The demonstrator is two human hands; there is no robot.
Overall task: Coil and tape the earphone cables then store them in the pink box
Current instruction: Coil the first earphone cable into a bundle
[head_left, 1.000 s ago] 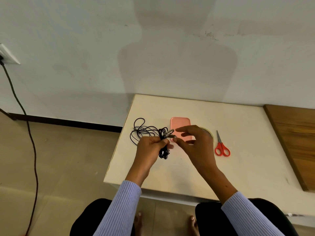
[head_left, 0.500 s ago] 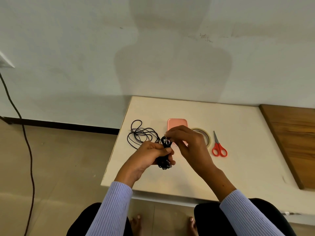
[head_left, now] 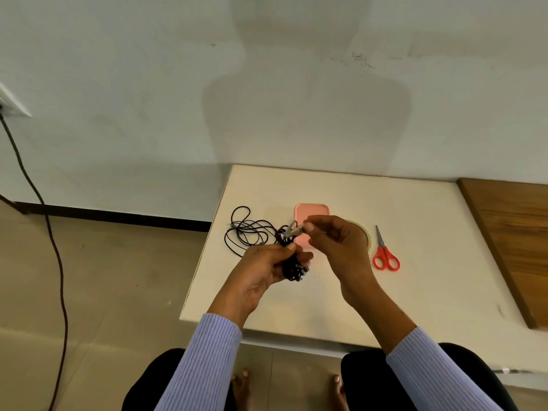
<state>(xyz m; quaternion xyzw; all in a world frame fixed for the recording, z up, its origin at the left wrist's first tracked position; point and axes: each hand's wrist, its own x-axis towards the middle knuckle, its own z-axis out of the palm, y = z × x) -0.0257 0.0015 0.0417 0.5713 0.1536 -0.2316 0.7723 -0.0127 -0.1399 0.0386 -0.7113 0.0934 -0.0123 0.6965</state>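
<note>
A pale table (head_left: 415,292) stands against the wall, a brown wooden board (head_left: 516,241) along its right edge. Toward the far left corner lies a loose black cable (head_left: 246,232). Near the middle sits a pink box (head_left: 311,210), then a tape roll (head_left: 366,235) partly hidden, then red-handled scissors (head_left: 385,256) to its right.

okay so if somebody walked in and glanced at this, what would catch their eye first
Probably the two hands at mid-table: the left hand grips a black coiled cable bundle, and the right hand pinches its end. Next, the red scissors to the right, and the pink box behind the hands, with a loose black cable to its left.
</note>
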